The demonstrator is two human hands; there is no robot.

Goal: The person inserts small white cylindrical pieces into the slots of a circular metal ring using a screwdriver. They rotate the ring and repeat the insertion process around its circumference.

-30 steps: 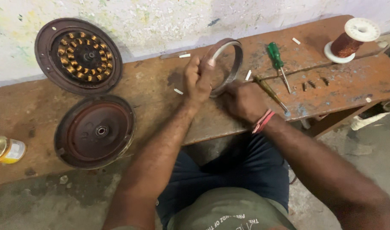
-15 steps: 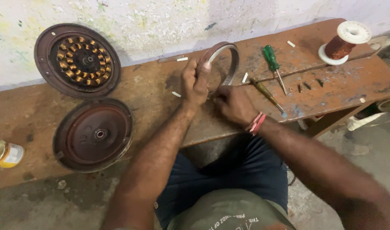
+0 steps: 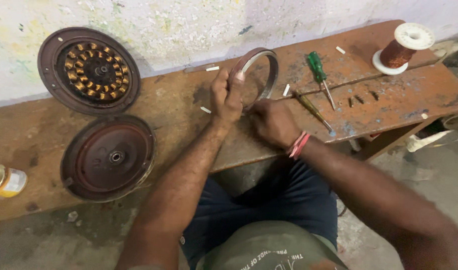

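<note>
My left hand (image 3: 227, 96) grips the rim of a grey metal ring (image 3: 267, 67) that stands tilted on edge on the worn wooden bench (image 3: 179, 105). My right hand (image 3: 271, 120), with a red band at the wrist, rests closed at the ring's lower edge; what its fingers hold is hidden. A yellow-handled screwdriver (image 3: 311, 110) lies just right of that hand, and a green-handled screwdriver (image 3: 319, 75) lies beyond it.
A round motor plate with copper coils (image 3: 89, 70) leans on the wall at the left. A round rusty cover (image 3: 109, 157) lies below it. A copper wire spool (image 3: 404, 47) stands at the far right. A yellow tin (image 3: 4, 181) sits at the left edge. Small white sleeves (image 3: 213, 68) are scattered about.
The view has shifted a little. My left hand keeps its hold on the ring; my right hand has crept slightly closer to the ring's lower edge.
</note>
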